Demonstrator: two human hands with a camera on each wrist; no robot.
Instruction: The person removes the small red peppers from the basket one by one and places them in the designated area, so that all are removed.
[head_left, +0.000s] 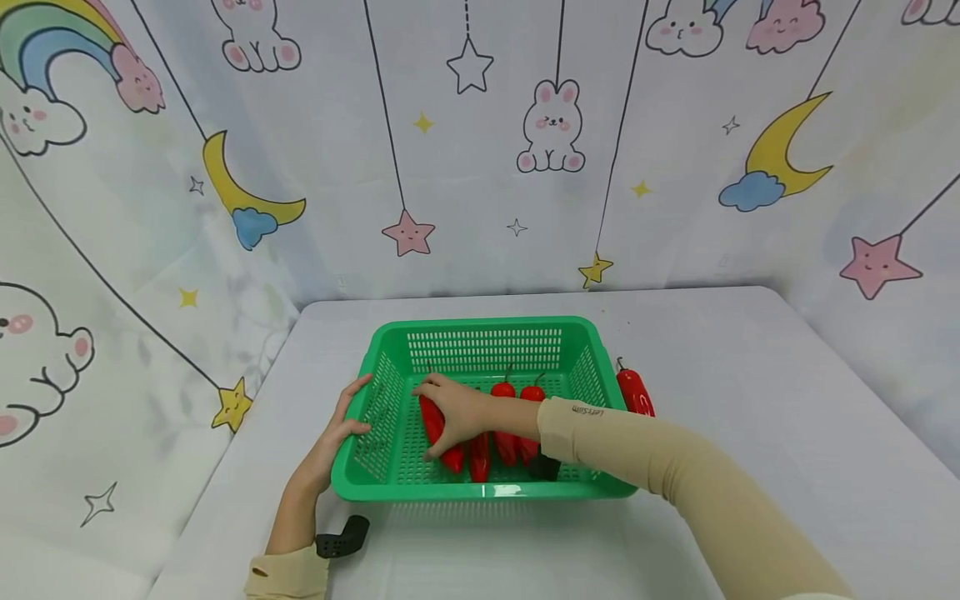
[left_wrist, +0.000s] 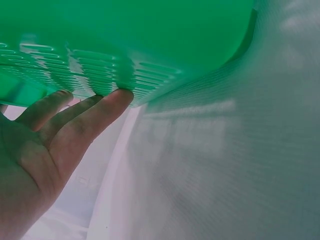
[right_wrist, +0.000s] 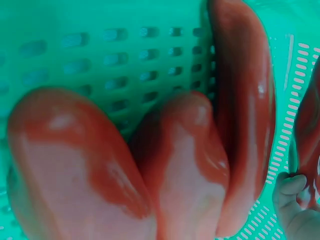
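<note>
Head view showed the right hand (head_left: 457, 408) reaching down into a green basket (head_left: 480, 332), its fingers curled round a red pepper (head_left: 438, 433) that lay on the basket floor beneath the palm. Three more red peppers (head_left: 506, 437) lay side by side just to the wrist side of that hand, also inside the basket, with their stems pointing away from the person. A dark object sat at the near wall of the basket under the forearm; what it was could not be told. A beige sleeve (head_left: 675, 475) covered the right arm up to the wrist.

Beyond the basket's far side from the right hand's wrist, another red pepper (head_left: 635, 392) lay outside on the white tabletop (head_left: 750, 375), just beside the basket wall.

The left hand (head_left: 337, 433) rested against the basket's outer left wall, thumb hooked over the rim, fingers spread and straight along the slotted side. The left wrist view confirmed this: straight fingertips (left_wrist: 117, 97) pressed on the green slotted plastic (left_wrist: 150, 75), with nothing clasped.

Right wrist view, very close and blurred, showed fingers (right_wrist: 185, 165) lying over the glossy pepper (right_wrist: 245, 110) against the basket's perforated floor.

A small black piece (head_left: 343, 537) lay on the tabletop near the left forearm.
</note>
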